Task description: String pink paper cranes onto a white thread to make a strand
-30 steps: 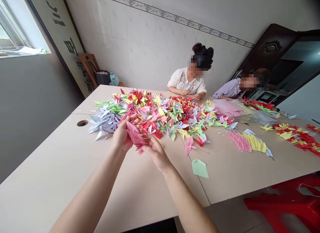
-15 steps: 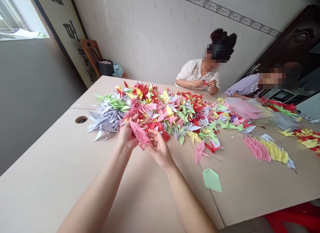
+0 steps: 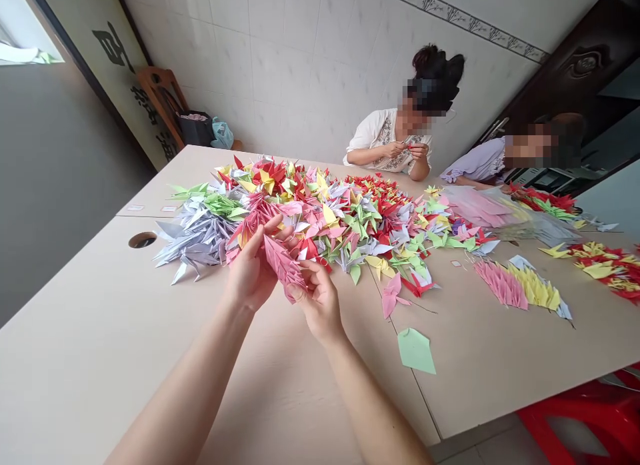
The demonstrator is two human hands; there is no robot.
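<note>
A pink crane sits between both hands just above the table, at the near edge of a heap of folded cranes. The left hand cups it from behind, fingers curled round the paper; the right hand pinches its lower tip. A clean fold likely needs edges aligned before pressing. Across the table, two people fold too.

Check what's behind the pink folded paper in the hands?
Behind the pink folded paper, held by the left hand and right hand, lies the pile of coloured paper cranes on the table. The cranes directly behind the paper and fingers are covered.
</note>
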